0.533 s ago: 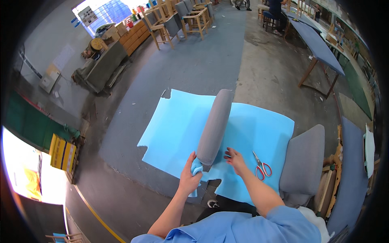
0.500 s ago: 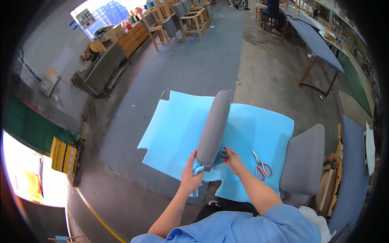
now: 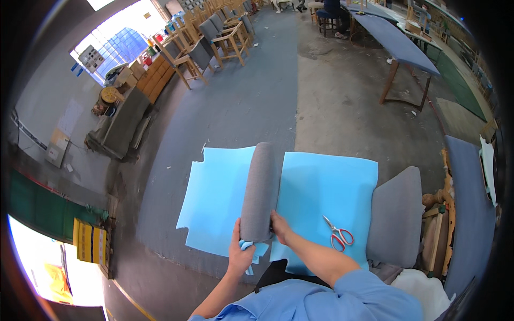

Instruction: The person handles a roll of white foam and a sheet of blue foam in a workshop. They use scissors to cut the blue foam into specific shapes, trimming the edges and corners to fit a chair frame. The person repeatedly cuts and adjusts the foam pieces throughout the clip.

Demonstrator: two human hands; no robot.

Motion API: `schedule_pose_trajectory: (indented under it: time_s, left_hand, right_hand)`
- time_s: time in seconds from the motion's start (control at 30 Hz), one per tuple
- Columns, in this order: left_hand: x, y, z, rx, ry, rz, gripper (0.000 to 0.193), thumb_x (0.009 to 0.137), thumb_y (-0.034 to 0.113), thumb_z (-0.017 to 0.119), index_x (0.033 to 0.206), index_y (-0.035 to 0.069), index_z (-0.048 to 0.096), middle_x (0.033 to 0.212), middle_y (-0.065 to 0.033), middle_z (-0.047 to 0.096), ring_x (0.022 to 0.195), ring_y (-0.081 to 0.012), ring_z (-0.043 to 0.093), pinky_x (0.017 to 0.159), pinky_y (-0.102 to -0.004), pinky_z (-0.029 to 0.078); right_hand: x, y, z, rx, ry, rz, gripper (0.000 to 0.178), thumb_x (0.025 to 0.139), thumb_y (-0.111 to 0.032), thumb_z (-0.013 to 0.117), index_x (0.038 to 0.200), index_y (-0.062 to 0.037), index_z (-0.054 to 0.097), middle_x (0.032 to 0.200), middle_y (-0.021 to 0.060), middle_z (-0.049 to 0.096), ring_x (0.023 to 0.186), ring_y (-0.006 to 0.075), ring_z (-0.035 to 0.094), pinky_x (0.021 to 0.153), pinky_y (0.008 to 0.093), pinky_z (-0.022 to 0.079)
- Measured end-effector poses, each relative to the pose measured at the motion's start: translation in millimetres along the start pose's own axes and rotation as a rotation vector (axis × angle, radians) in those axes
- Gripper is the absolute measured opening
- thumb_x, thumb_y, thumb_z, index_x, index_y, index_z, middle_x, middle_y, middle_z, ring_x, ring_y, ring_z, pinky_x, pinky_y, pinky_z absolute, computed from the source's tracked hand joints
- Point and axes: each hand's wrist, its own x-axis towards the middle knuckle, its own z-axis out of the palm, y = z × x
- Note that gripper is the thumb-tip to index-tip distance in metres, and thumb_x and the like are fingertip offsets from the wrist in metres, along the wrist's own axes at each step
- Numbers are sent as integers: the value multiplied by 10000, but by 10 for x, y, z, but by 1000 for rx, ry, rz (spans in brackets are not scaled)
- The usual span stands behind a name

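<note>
A long grey fabric-covered cushion (image 3: pixel 259 187) stands on edge over light blue foam sheets, pointing away from me. My left hand (image 3: pixel 241 255) is closed at its near left end, with a crumpled blue foam strip (image 3: pixel 246 245) in its grip. My right hand (image 3: pixel 279 227) is pressed to the right side near the same end; its fingertips are partly hidden by the cushion. One blue foam sheet (image 3: pixel 214 200) lies to the left of the cushion, another blue foam sheet (image 3: pixel 324 187) to the right. Red-handled scissors (image 3: pixel 338 235) rest on the right sheet.
A grey padded panel (image 3: pixel 395 216) lies beside the right sheet, near wooden frame parts (image 3: pixel 441 235). Beyond stand a long blue-topped table (image 3: pixel 399 45) and wooden chairs (image 3: pixel 233 45). Yellow boxes (image 3: pixel 90 241) sit on a pallet at left. A person (image 3: pixel 337 13) sits far back.
My right hand has closed in from beside the cushion to touch its right side. The cushion has swung more upright in view and shifted left. The whole view has shifted.
</note>
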Motion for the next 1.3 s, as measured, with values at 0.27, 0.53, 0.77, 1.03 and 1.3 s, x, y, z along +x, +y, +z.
schedule_pose_trajectory:
  time_s: [0.27,0.53,0.77,1.03,1.3]
  left_hand:
    - [186,110,-40,213,125,63,847,763,-67,543,1584,36,361,1401,-197,588,1239,-262,589,1078,-362,430]
    - [-6,1026,230,-6,-67,191,149,934,4,655,1082,15,660,929,-69,708,868,-132,672,786,-272,520]
    - [648,418,1246,18,-531,-356,149,981,95,641,1116,38,669,935,-47,674,806,-121,684,721,-275,532]
    - [787,570,803,-62,-813,-251,199,968,69,669,1165,49,683,1037,-63,717,1008,-140,671,897,-301,520]
    - [2698,2080,214,650,-630,609,184,844,146,828,1007,92,761,935,-72,760,832,-176,725,768,-318,562]
  right_hand:
    - [128,-291,-46,-62,23,38,740,1078,-516,438,1648,-102,210,1707,104,244,1552,263,263,1229,401,259]
    - [-414,-826,-1505,-1270,606,-747,783,926,-498,689,1546,-97,427,1612,203,374,1521,427,273,1211,635,194]
    - [-120,-1290,-2070,-1692,604,-432,1060,843,-667,693,1610,-61,284,1691,188,205,1583,399,76,1233,661,12]
    - [751,-1553,-1485,-1633,571,-427,951,825,-601,753,1529,-60,410,1551,148,413,1492,369,290,1219,673,124]
    - [904,-1550,-1470,-1646,616,-421,600,820,-451,803,1258,-81,628,1254,74,608,1279,271,503,1189,658,237]
